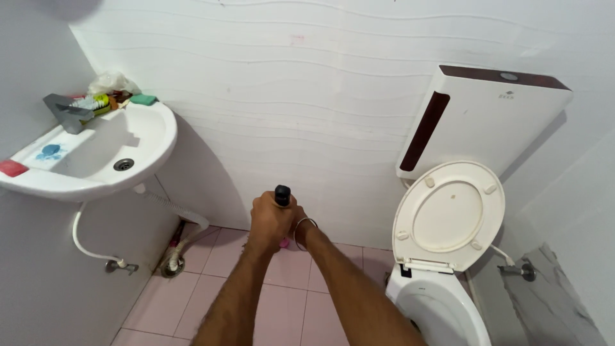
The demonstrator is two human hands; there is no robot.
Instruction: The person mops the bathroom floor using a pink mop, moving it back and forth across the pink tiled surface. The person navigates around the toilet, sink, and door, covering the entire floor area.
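Both my hands are wrapped around one upright handle with a black rounded top [282, 194]. My left hand [269, 221] covers the front of the grip. My right hand [298, 216] sits just behind it, mostly hidden, with a thin metal bangle [305, 228] at its wrist. A small pink part [284, 243] of the tool shows below the hands; the rest of it is hidden by my arms. The hands are held over the pink tiled floor [224, 288], in front of the white wavy wall.
A white washbasin [154, 150] with a grey tap [64, 112], a red soap bar and clutter hangs at left, its drain hose running to a floor drain [173, 264]. At right stands a white toilet [442, 307] with its lid [448, 214] raised against a tank [487, 115].
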